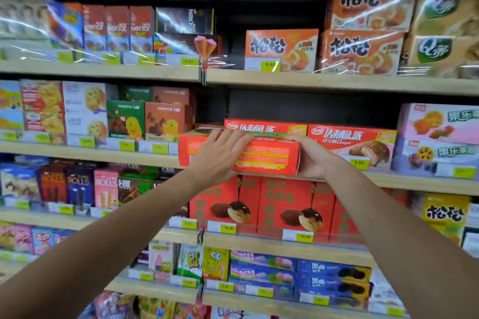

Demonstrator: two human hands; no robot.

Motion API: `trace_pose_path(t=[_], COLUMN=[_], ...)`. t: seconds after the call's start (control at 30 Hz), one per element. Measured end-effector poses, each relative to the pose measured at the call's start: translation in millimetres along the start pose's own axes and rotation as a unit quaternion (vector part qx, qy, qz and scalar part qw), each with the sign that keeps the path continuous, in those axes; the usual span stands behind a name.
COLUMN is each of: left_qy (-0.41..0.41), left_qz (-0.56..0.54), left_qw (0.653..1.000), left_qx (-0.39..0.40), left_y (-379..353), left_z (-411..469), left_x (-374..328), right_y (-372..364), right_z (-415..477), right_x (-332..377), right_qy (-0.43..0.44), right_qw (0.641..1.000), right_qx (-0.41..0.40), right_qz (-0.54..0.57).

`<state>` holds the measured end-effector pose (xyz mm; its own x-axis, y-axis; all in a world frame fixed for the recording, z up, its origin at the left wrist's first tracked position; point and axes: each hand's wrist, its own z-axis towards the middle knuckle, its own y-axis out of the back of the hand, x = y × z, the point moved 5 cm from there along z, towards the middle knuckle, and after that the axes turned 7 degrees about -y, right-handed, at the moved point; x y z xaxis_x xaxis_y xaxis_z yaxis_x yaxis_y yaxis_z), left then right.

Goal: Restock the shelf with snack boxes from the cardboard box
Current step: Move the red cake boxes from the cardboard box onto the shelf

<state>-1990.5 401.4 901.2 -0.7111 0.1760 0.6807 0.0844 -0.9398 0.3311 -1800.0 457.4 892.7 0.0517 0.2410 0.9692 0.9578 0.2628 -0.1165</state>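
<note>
Shelving | left hand and right hand clasp ends of red rectangular cardboard snack box | best kept level, slid squarely onto pale wooden shelf

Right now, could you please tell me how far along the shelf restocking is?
Done: red pie boxes already stand on the middle shelf. In hand: the left hand and right hand grip another red snack box at the shelf's front edge, not yet set down. Left: dark space above that row is unfilled; the cardboard box is out of view, so remaining stock is unknown.
</note>
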Motion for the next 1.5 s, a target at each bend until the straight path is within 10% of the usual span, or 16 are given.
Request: trace_pose_path(t=[0.33,0.53,0.77,0.97,1.1,1.33,1.5], left_qy=[0.314,0.208,0.285,0.359,0.506,0.657,0.674], left_qz=[-0.236,-0.304,-0.603,-0.637,-0.651,-0.702,-0.684], left_qw=[0.918,0.925,0.700,0.638,0.554,0.235,0.197], left_qx=[0.055,0.098,0.254,0.241,0.116,-0.142,-0.198], left_y=[-14,-6,-12,-39,-54,-64,-72], left_z=[-23,15,44,28,12,11,7], left_x=[52,31,7,-2,4,-7,-15], right_y=[29,21,-7,1,24,52,43], right_z=[6,-8,-22,-19,-13,-6,-4], right_x=[-3,28,33,33,39,35,32], right_qy=[0.137,0.218,0.226,0.234,0.251,0.201,0.151], right_qw=[0.983,0.966,0.961,0.941,0.922,0.934,0.961], right_qx=[-0.118,-0.134,-0.043,-0.069,-0.165,-0.255,-0.183], right_qz=[0.042,-0.038,-0.156,-0.235,-0.246,-0.151,-0.138])
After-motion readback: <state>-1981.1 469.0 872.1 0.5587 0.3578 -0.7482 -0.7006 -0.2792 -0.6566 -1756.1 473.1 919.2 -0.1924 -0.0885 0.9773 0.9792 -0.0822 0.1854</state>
